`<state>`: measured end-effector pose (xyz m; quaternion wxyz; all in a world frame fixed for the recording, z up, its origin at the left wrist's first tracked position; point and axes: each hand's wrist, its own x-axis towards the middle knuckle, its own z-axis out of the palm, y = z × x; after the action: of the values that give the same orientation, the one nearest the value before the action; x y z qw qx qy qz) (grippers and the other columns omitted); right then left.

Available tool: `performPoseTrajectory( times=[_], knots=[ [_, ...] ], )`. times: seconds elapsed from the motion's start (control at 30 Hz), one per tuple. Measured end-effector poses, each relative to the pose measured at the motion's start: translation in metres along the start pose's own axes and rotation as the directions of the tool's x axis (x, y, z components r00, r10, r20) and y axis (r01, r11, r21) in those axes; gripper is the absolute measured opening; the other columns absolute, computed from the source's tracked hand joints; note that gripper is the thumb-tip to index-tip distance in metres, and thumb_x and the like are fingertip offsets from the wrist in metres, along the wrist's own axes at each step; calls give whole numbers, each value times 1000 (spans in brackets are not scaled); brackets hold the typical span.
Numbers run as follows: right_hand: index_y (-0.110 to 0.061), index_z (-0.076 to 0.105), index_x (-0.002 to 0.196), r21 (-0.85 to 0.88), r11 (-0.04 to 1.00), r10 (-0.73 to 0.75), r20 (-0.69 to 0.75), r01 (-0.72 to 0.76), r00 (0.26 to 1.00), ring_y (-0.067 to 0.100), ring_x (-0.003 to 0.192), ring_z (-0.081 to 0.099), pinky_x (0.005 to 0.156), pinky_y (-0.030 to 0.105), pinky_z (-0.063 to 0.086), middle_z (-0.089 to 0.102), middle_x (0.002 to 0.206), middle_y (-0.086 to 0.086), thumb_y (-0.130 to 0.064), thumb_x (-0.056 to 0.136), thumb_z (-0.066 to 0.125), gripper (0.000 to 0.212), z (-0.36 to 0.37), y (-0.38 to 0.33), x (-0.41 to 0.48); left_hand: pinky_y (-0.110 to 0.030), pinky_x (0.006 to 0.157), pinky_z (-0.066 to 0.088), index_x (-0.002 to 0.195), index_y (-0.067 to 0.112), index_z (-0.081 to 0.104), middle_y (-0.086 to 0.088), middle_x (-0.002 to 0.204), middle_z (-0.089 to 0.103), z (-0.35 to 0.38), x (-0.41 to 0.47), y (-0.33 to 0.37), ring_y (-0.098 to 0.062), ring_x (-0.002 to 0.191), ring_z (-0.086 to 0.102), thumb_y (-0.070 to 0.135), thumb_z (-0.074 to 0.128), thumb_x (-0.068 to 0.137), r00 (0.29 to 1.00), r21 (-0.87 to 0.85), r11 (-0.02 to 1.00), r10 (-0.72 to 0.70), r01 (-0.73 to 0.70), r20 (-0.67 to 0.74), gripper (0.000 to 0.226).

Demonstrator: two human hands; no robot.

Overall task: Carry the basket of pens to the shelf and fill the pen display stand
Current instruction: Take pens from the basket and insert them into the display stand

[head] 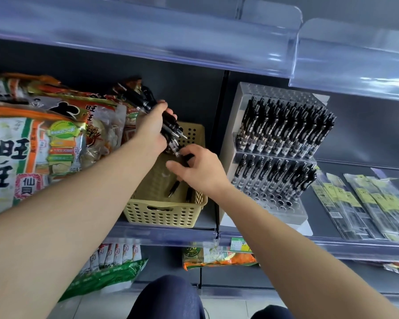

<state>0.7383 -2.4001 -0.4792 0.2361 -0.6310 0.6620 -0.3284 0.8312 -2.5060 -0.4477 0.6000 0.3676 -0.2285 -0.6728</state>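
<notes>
A beige perforated basket (pixel 164 212) sits on the shelf, with two black pens (pixel 173 188) lying on its floor. Above it, my left hand (pixel 151 132) grips a bundle of black pens (pixel 143 100), tips pointing down and right. My right hand (pixel 198 169) pinches the lower end of one pen from that bundle, just over the basket. To the right stands the clear tiered pen display stand (pixel 276 146). Its upper tiers are full of upright black pens, and its lowest front rows show open holes (pixel 274 203).
Large snack bags (pixel 32 143) crowd the shelf left of the basket. Flat packaged items (pixel 359 203) lie right of the stand. A clear shelf lip (pixel 171 236) runs along the front edge, another shelf (pixel 148 31) overhangs above, and more snack packs (pixel 115 265) sit below.
</notes>
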Motion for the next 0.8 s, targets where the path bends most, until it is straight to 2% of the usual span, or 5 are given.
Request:
performPoseTrajectory(
  times=[0.17, 0.33, 0.47, 0.67, 0.8],
  knots=[
    [-11, 66, 94, 516, 853, 110, -30, -79, 993, 0, 56, 65, 52, 11, 46, 68, 76, 2, -10, 87, 67, 7, -20, -3, -3, -25, 56, 50, 73, 14, 53, 3, 54, 56, -5, -1, 3, -13, 52, 56, 11, 58, 94, 998, -20, 998, -52, 52, -18, 21],
    [-12, 69, 90, 731, 681, 217, -130, -55, 968, 9, 66, 67, 56, 19, 47, 71, 71, 1, -8, 83, 71, 8, -27, -1, -3, -35, 68, 54, 79, 12, 59, -1, 76, 63, -8, -3, 1, -19, 71, 62, 20, 63, 90, 993, 119, 986, -109, 114, -45, 14],
    [-11, 67, 88, 810, 585, 262, -153, -31, 953, 8, 67, 64, 55, 19, 47, 68, 74, 3, -5, 86, 67, 6, -33, -3, -2, -36, 65, 54, 78, 11, 60, -4, 79, 63, -7, -7, 2, -20, 71, 63, 24, 63, 90, 990, 145, 979, -141, 142, -20, 17],
    [-14, 58, 77, 764, 645, 223, -219, 25, 950, 8, 67, 59, 50, 17, 45, 61, 70, -1, -11, 92, 61, 16, -44, -9, -9, -38, 81, 51, 83, 18, 60, 3, 66, 59, -13, -13, -2, -17, 69, 64, 18, 59, 94, 991, 209, 972, -121, 106, 59, 11],
    [-15, 52, 80, 772, 627, 286, -353, 105, 891, 14, 54, 62, 43, 21, 44, 63, 70, 3, -11, 94, 56, 15, -53, -15, -14, -35, 68, 47, 95, 19, 65, 0, 73, 58, -18, -22, -4, -18, 67, 60, 9, 55, 95, 983, 272, 961, -93, 47, 157, 14]
  ],
)
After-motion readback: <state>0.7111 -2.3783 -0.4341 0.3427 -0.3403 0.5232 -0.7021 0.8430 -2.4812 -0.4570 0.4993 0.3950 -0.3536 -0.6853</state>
